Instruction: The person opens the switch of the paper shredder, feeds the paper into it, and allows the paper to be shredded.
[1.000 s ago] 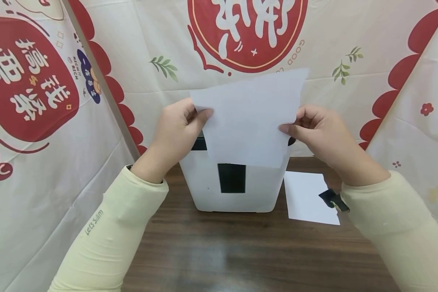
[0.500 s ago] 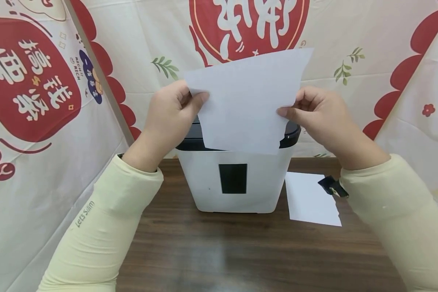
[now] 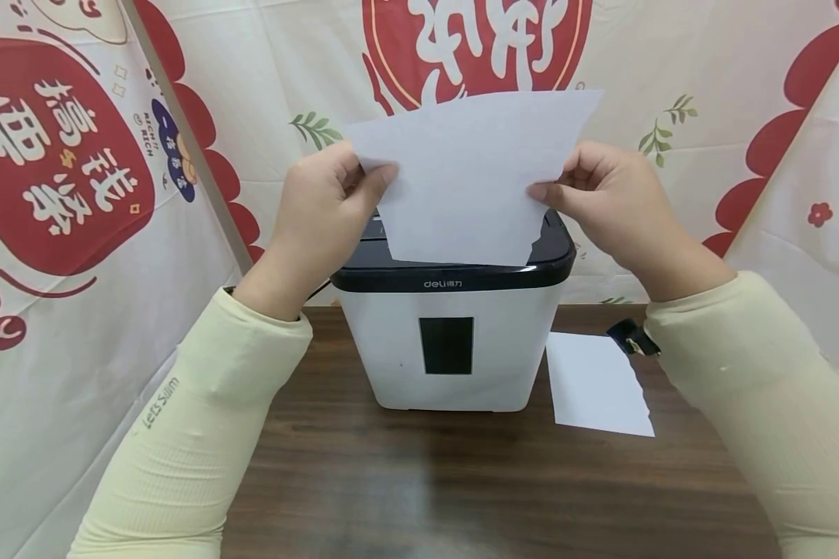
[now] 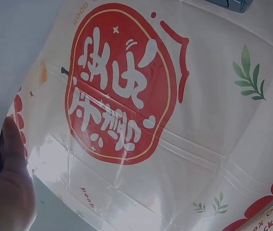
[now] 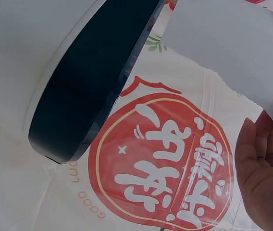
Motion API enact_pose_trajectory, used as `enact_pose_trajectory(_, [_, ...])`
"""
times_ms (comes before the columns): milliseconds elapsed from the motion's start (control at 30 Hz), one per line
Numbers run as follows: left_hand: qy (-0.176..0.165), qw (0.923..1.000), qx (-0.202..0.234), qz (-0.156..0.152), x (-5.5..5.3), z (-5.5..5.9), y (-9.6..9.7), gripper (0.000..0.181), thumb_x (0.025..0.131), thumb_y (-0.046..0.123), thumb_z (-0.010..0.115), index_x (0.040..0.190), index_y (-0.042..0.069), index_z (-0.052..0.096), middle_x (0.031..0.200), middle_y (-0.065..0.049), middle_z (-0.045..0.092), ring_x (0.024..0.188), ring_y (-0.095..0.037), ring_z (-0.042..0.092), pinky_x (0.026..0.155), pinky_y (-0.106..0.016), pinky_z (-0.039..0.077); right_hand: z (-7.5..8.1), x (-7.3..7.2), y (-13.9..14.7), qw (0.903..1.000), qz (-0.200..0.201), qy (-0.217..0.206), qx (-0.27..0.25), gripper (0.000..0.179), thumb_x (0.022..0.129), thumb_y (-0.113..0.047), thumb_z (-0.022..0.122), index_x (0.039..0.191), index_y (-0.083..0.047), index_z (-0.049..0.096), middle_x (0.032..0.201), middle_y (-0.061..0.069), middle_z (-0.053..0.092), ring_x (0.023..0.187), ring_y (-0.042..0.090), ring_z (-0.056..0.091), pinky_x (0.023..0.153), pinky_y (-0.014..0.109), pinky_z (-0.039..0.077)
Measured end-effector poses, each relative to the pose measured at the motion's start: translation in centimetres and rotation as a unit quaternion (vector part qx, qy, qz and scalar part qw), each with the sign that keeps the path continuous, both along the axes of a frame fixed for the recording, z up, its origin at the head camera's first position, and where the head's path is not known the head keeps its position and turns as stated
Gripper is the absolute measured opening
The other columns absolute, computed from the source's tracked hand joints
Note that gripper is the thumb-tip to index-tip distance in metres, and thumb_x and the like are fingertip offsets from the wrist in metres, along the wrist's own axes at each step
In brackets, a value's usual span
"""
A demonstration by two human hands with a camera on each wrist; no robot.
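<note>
A white sheet of paper (image 3: 468, 178) is held up between both hands in the head view. My left hand (image 3: 315, 217) pinches its left edge, thumb in front. On the opposite edge my right hand (image 3: 618, 206) pinches it the same way. Behind and below the sheet stands a white paper shredder (image 3: 377, 341) with a black top marked "deli" and a dark front window; the paper hides part of that top. In the right wrist view, the sheet (image 5: 232, 43) shows a ragged edge near the right hand (image 5: 264, 173). The left hand (image 4: 11, 192) is partly visible in the left wrist view.
Another white sheet with a torn right edge (image 3: 594, 384) lies on the brown wooden table (image 3: 363, 481), right of the shredder. Printed cloth (image 3: 266, 70) hangs behind and along both sides. A dark strap (image 3: 632, 338) sticks out by the right sleeve.
Both hands have raised the sheet in front of the shredder. Its lower edge has risen from the white bin to the black top, and the "deli" label now shows.
</note>
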State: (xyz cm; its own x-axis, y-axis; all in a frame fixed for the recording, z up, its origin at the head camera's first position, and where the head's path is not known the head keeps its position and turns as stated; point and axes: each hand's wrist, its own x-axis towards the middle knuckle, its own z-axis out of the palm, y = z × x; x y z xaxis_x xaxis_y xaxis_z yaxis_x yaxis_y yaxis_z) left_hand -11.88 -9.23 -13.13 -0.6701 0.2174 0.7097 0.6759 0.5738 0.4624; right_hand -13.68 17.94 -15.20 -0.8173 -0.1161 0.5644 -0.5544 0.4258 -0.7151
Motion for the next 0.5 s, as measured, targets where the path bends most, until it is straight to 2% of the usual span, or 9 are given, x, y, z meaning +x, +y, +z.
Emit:
enact_pose_trajectory(133, [0.002,1.0,-0.003,0.002,-0.2,0.1,0.1,0.022,0.094,0.009,0.062,0.113,-0.002,0.067,0.09,-0.014,0.069,0.071,-0.021,0.05,0.065,-0.02,0.039,0.2,-0.5,0.1,0.9998,-0.008,-0.005,0.016,0.011,0.087,-0.015,0.072,0.096,-0.008,0.072,0.095,-0.005,0.072,0.085,0.004,0.067,0.076,0.012,0.049])
enact_pose_trajectory(300, [0.007,1.0,-0.003,0.003,-0.4,0.2,0.3,0.022,0.094,0.009,0.062,0.112,-0.002,0.067,0.087,-0.014,0.067,0.07,-0.021,0.048,0.064,-0.021,0.038,0.4,-1.2,0.2,0.9995,-0.02,-0.012,0.021,0.015,0.087,-0.017,0.073,0.098,-0.008,0.072,0.095,-0.007,0.073,0.087,0.003,0.065,0.079,0.013,0.048])
enact_pose_trajectory(500, [-0.011,0.9999,0.009,0.002,-1.1,0.2,0.4,0.026,0.094,0.011,0.062,0.117,0.0,0.066,0.102,-0.011,0.07,0.078,-0.019,0.055,0.069,-0.02,0.043,0.8,-2.1,0.3,0.9993,-0.022,-0.023,0.018,0.019,0.087,-0.019,0.073,0.101,-0.007,0.071,0.095,-0.008,0.073,0.091,0.005,0.064,0.08,0.014,0.048])
